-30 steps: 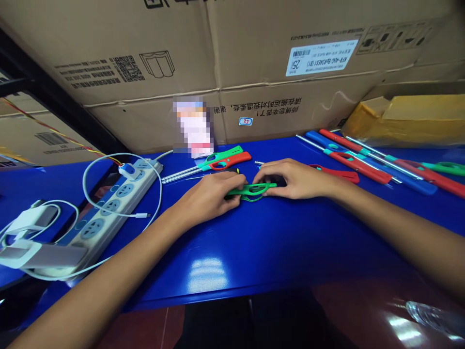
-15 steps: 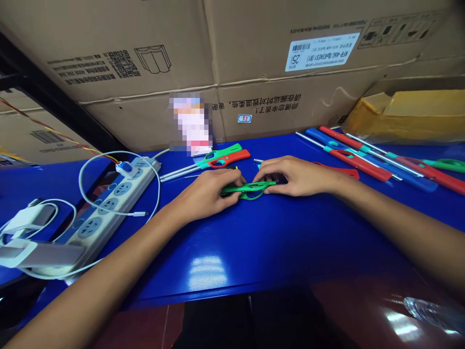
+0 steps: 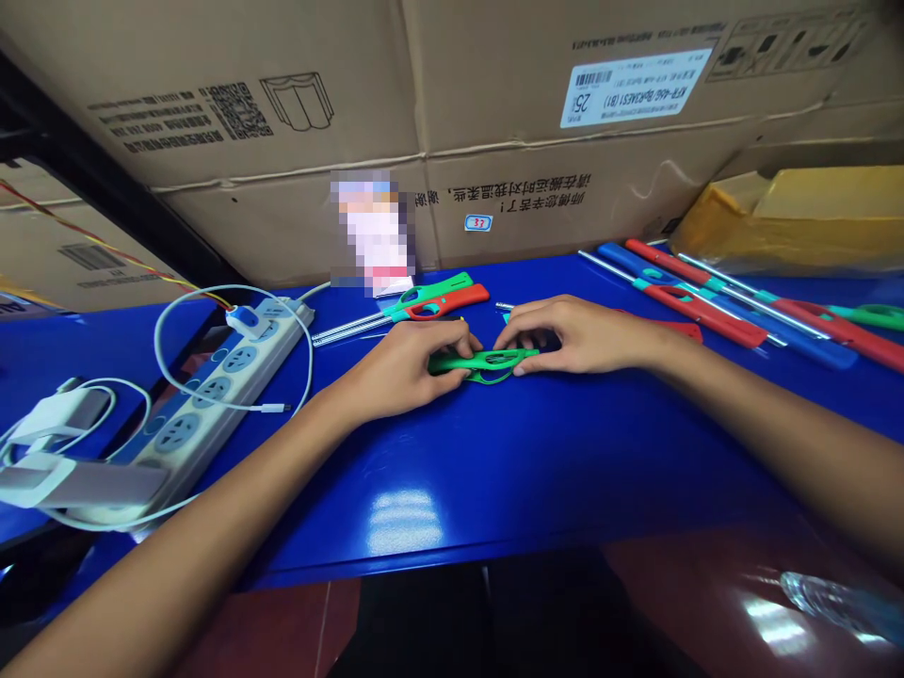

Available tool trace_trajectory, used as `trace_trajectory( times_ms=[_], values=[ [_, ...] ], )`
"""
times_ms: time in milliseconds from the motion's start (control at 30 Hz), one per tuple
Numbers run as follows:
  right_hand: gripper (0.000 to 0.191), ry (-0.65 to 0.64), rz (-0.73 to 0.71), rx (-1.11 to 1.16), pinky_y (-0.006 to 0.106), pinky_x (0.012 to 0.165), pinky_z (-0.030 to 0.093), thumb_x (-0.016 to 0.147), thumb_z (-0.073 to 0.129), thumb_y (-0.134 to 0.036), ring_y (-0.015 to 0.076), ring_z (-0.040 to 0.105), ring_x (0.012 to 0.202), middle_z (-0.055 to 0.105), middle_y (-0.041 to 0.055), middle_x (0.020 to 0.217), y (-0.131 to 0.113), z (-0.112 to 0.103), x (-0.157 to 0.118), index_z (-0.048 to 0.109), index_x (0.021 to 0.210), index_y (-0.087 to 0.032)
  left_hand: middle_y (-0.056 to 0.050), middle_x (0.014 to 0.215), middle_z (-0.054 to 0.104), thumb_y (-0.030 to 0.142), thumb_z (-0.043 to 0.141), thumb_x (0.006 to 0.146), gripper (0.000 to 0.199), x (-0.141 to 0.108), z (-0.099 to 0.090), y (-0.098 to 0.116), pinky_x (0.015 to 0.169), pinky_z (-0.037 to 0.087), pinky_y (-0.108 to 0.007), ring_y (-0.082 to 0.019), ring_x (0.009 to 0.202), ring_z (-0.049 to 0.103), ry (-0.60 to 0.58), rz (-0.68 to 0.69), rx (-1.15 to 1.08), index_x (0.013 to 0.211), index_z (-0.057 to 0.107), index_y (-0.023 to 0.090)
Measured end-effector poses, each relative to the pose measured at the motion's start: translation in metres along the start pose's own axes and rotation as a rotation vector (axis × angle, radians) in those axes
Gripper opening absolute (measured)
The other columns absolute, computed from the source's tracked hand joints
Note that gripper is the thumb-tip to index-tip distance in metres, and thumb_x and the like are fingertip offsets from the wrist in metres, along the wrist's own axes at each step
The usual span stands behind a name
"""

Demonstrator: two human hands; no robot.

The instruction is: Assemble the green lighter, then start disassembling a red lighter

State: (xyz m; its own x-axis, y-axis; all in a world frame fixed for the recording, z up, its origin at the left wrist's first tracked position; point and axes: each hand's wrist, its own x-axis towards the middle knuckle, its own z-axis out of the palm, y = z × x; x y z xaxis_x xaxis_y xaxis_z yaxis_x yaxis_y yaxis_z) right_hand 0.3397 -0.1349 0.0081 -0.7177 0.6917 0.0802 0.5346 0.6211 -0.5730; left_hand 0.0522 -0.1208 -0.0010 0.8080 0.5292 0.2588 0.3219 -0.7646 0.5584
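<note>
A green lighter handle [image 3: 487,362] with an oval trigger opening lies crosswise between my hands, just above or on the blue table. My left hand [image 3: 424,363] is closed on its left end, thumb in front and fingers behind. At the other end, my right hand [image 3: 575,337] pinches it between thumb and fingers. Behind my left hand rest a green stick lighter [image 3: 452,284] and a red stick lighter [image 3: 456,299] with metal tubes. Partly hidden behind my right hand is another red handle [image 3: 685,330] and a short metal tube end.
Several red, blue and green stick lighters [image 3: 734,330] lie at the right. A white power strip [image 3: 212,391] with cables and chargers stands at the left. A blurred phone-like object [image 3: 378,235] leans on the cardboard [image 3: 282,217]. A yellow-taped box [image 3: 812,217] sits back right.
The green handle has turned slightly in my fingers, so its trigger opening looks narrower. Both hands keep their grip, and the camera view has shifted a little.
</note>
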Motion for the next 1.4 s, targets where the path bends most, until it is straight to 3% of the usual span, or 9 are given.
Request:
trace_trajectory(
  times_ms=[200,300,433,533,733,867,1100,1233,1400],
  values=[
    [0.030,0.081,-0.015,-0.037,0.033,0.079,0.050,0.097,0.074,-0.042,0.0198,0.068,0.088,0.076,0.0055,0.106,-0.007,-0.008,-0.002,0.079,0.118,-0.021,-0.003,0.114,0.081,0.018,0.068,0.095,0.007,-0.001,0.000,0.000,0.090,0.058,-0.032,-0.020,0.104,0.078,0.033,-0.002,0.012,0.102,0.067,0.020],
    [0.023,0.208,-0.012,-0.116,0.034,0.081,0.050,0.102,0.063,-0.034,0.0209,0.070,0.092,0.078,0.0072,0.110,-0.004,-0.011,-0.003,0.077,0.114,-0.021,-0.003,0.115,0.081,0.017,0.068,0.095,0.005,0.000,0.000,0.000,0.091,0.058,-0.031,-0.019,0.105,0.078,0.035,0.008,0.011,0.099,0.066,0.020],
    [0.021,0.365,0.094,-0.288,0.036,0.079,0.049,0.101,0.064,-0.033,0.0224,0.069,0.085,0.077,0.0082,0.099,0.007,-0.008,-0.002,0.076,0.109,-0.018,-0.004,0.116,0.081,0.018,0.068,0.096,0.005,0.000,0.000,0.001,0.090,0.058,-0.031,-0.019,0.104,0.078,0.038,0.004,0.013,0.099,0.065,0.020],
    [0.022,0.341,0.119,-0.305,0.037,0.077,0.048,0.099,0.068,-0.036,0.0227,0.068,0.083,0.076,0.0086,0.098,0.014,-0.003,0.001,0.077,0.106,-0.017,-0.005,0.116,0.080,0.022,0.067,0.098,0.003,0.000,-0.001,0.001,0.090,0.058,-0.032,-0.019,0.103,0.077,0.045,-0.001,0.023,0.101,0.065,0.020],
    [0.030,0.239,0.096,-0.270,0.036,0.082,0.048,0.102,0.065,-0.038,0.0229,0.069,0.091,0.078,0.0095,0.110,0.022,-0.001,0.002,0.080,0.122,-0.021,-0.005,0.113,0.081,0.022,0.067,0.098,0.006,0.001,-0.001,0.001,0.089,0.058,-0.032,-0.019,0.102,0.077,0.048,0.007,0.016,0.103,0.067,0.020],
    [0.024,0.262,0.156,-0.152,0.036,0.080,0.048,0.098,0.070,-0.039,0.0221,0.070,0.086,0.080,0.0083,0.102,0.021,-0.004,0.002,0.083,0.107,-0.021,-0.006,0.114,0.081,0.023,0.068,0.097,0.004,0.000,0.000,0.001,0.088,0.059,-0.032,-0.020,0.102,0.078,0.063,-0.013,-0.030,0.098,0.066,0.020],
    [0.039,0.501,0.223,0.215,0.038,0.073,0.054,0.087,0.082,-0.064,0.0209,0.067,0.076,0.077,0.0046,0.087,0.008,-0.014,0.003,0.079,0.090,-0.025,-0.007,0.116,0.081,0.021,0.068,0.094,0.005,0.001,0.002,0.002,0.089,0.061,-0.033,-0.021,0.105,0.078,0.095,-0.047,-0.075,0.096,0.065,0.019],
    [0.051,0.495,0.299,0.554,0.034,0.057,0.057,0.075,0.090,-0.070,0.0171,0.066,0.057,0.072,0.0013,0.065,0.000,-0.007,0.005,0.076,0.087,-0.022,-0.007,0.112,0.081,0.023,0.070,0.094,0.007,0.001,0.003,-0.002,0.090,0.061,-0.034,-0.021,0.101,0.078,0.138,-0.052,-0.118,0.097,0.067,0.018],
    [0.054,0.355,0.350,0.779,0.033,0.062,0.068,0.074,0.097,-0.054,0.0210,0.079,0.068,0.080,0.0043,0.076,-0.012,0.004,0.005,0.081,0.111,-0.019,-0.006,0.107,0.079,0.028,0.069,0.096,0.011,0.002,0.004,-0.006,0.087,0.058,-0.035,-0.020,0.097,0.074,0.177,-0.080,-0.078,0.100,0.070,0.018]
  ],
)
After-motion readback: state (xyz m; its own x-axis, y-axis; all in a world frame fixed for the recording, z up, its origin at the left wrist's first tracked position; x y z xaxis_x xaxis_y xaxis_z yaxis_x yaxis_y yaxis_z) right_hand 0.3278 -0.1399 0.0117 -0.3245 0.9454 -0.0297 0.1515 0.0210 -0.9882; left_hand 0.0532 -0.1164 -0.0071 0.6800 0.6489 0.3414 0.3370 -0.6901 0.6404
